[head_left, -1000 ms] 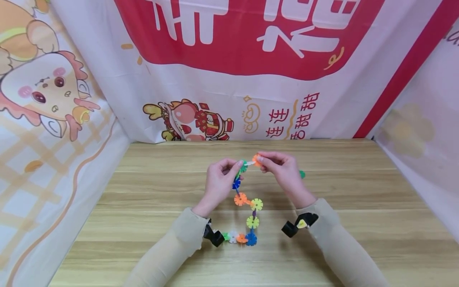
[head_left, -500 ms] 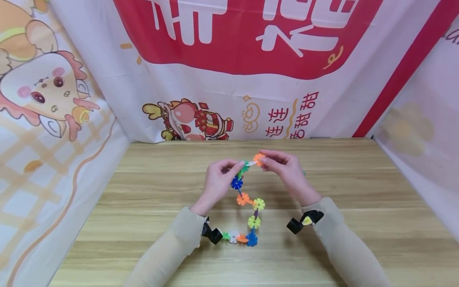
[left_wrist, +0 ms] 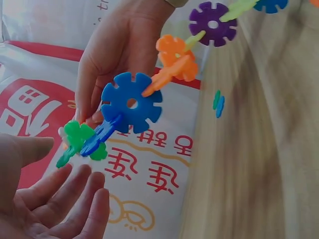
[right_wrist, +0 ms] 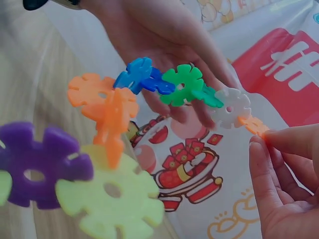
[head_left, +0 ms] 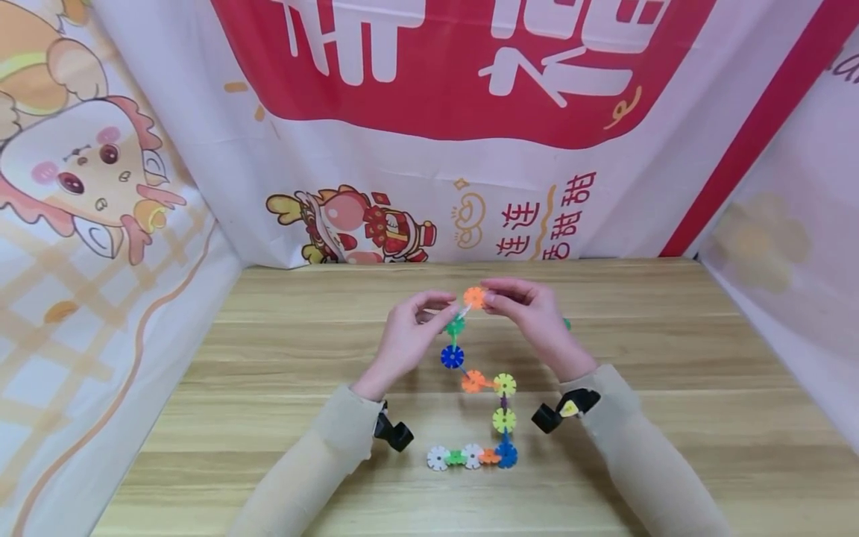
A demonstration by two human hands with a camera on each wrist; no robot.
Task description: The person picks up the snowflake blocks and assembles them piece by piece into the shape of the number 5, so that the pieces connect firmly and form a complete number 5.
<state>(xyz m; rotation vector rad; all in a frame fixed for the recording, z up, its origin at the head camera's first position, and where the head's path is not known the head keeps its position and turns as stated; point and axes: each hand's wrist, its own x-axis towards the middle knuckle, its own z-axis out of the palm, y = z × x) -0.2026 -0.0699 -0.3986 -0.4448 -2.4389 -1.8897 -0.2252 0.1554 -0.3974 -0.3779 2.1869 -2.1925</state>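
Observation:
A chain of interlocking snowflake discs hangs in a zigzag between and below the hands. My right hand [head_left: 533,317] pinches the orange snowflake disc [head_left: 474,297] at its top end between thumb and fingers. A white disc [right_wrist: 232,108] joins that one to green discs [right_wrist: 183,85], followed by blue ones [left_wrist: 132,102]. My left hand [head_left: 412,328] is beside the green discs, its thumb and fingers spread apart in the left wrist view and not closed round any disc. Lower down come orange, yellow and purple [left_wrist: 213,24] discs, ending in a row with a white disc [head_left: 438,458].
A loose green and blue piece [left_wrist: 218,104] lies on the wooden table [head_left: 302,335], its green part [head_left: 567,324] partly hidden behind the right hand in the head view. Printed cloth [head_left: 416,119] stands along the back and sides.
My left hand has released the green disc it pinched. The chain has swung to the right, and its lower row has come out from beside the left wrist. The right hand has shifted slightly left.

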